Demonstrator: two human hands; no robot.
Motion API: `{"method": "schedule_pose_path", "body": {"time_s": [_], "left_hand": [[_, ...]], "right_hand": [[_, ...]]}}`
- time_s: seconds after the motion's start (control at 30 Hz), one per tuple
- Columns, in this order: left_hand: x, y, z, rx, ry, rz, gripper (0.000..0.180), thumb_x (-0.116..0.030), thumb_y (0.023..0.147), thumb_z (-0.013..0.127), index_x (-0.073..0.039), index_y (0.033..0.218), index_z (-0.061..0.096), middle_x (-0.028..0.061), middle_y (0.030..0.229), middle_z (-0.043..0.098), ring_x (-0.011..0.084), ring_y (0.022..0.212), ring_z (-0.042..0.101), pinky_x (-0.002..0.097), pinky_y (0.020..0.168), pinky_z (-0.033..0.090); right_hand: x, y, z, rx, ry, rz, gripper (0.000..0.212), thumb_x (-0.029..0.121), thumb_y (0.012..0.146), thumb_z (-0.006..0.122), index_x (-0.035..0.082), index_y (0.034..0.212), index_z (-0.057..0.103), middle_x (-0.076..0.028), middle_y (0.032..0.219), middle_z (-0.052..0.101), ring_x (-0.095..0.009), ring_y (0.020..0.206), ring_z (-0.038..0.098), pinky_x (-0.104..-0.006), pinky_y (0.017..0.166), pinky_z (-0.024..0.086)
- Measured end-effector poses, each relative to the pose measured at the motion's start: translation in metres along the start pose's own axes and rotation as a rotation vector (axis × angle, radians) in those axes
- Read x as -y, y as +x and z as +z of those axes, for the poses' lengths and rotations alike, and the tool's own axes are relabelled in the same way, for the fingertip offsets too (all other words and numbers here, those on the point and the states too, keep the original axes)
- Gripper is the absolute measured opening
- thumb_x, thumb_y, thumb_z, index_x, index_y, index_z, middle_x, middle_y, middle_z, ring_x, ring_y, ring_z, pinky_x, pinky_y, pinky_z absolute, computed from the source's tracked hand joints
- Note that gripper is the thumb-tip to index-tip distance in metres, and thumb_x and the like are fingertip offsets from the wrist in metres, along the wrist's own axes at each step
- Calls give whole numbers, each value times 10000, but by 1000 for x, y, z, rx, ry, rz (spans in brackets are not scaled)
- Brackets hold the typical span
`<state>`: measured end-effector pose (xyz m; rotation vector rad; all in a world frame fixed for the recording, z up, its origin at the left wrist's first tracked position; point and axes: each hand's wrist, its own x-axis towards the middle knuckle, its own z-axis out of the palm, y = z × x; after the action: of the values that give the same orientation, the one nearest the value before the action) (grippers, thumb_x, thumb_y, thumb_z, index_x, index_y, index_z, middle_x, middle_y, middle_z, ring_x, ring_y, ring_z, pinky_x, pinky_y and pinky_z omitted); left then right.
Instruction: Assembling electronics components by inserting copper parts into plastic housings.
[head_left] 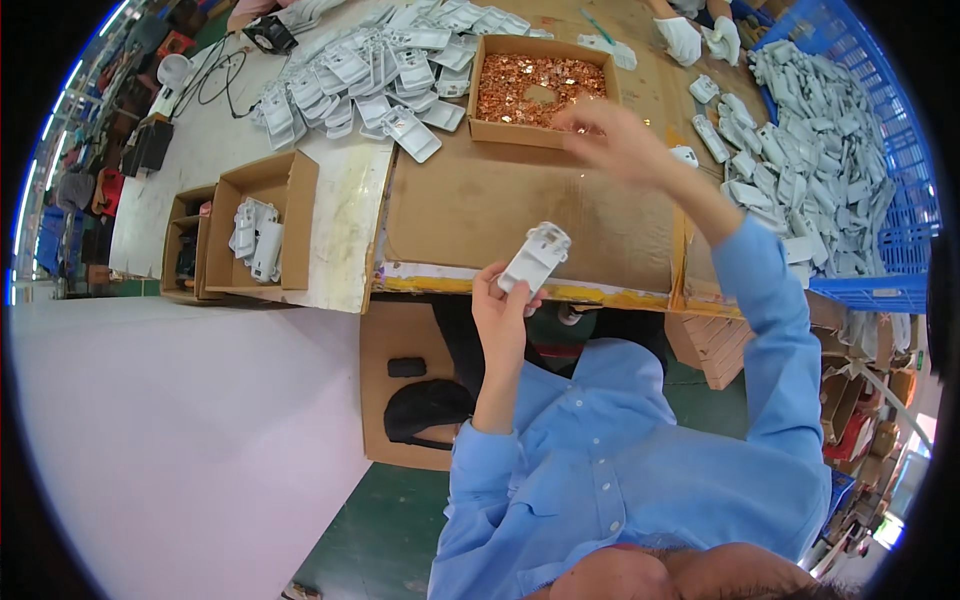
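My left hand (500, 312) grips a white plastic housing (536, 256), tilted, just over the table's near edge. Its thumb lies across the housing and the fingers wrap behind. Over the near right side of a shallow cardboard box (540, 134) is my right hand (615, 142), smeared by motion. Whether it pinches anything cannot be made out. Small copper-coloured metal pieces (520, 85) fill that box, with a bare patch of its bottom showing. A large heap of similar white housings (350, 75) lies left of the box.
On the right, a blue plastic crate (865, 290) holds many white parts, some spilling beside it. A co-worker's gloved hands (700, 40) are at the far right. Cardboard boxes (300, 215) with white parts stand at the left. A brown cardboard sheet (460, 200) covers the middle.
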<state>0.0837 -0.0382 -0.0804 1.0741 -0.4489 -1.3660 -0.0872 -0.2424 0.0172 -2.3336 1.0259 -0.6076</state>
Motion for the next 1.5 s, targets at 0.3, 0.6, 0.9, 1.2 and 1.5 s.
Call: {"method": "schedule_pose_path", "body": {"time_s": [0.3, 0.6, 0.9, 1.2, 1.5], "left_hand": [[6, -26, -5, 194, -189, -173, 511, 38, 805, 535, 2, 1292, 383, 153, 1072, 596, 241, 842, 666, 343, 775, 553], [33, -25, -2, 198, -139, -61, 518, 56, 826, 515, 1, 1313, 348, 112, 1112, 559, 185, 871, 638, 316, 770, 544], [30, -29, -3, 135, -85, -48, 536, 75, 824, 495, 2, 1330, 335, 109, 1157, 537, 169, 916, 607, 307, 803, 524], [39, -43, 36, 199, -19, -66, 570, 52, 829, 498, -16, 1361, 307, 96, 1171, 522, 158, 893, 613, 300, 788, 521], [39, -58, 47, 130, 105, 5, 526, 33, 822, 511, -11, 1317, 338, 99, 1062, 553, 160, 853, 619, 296, 760, 531]], "right_hand": [[-72, 107, 18, 240, -573, -17, 149, 109, 838, 582, 55, 951, 663, -143, 979, 640, -331, 973, 609, -447, 821, 504], [-73, 115, 21, 319, -812, -110, 134, 53, 789, 550, 18, 859, 658, -186, 930, 650, -345, 951, 625, -450, 801, 514], [-66, 125, 40, 359, -950, -100, 88, -27, 717, 614, -14, 787, 667, -189, 870, 672, -326, 895, 657, -407, 775, 541], [-79, 122, 49, 356, -930, -29, 200, -25, 799, 542, -37, 988, 608, -194, 1016, 646, -351, 920, 652, -423, 769, 546], [-97, 108, 31, 105, -636, -112, 156, 127, 894, 554, 5, 956, 478, -199, 984, 585, -402, 931, 570, -467, 812, 458]]}}
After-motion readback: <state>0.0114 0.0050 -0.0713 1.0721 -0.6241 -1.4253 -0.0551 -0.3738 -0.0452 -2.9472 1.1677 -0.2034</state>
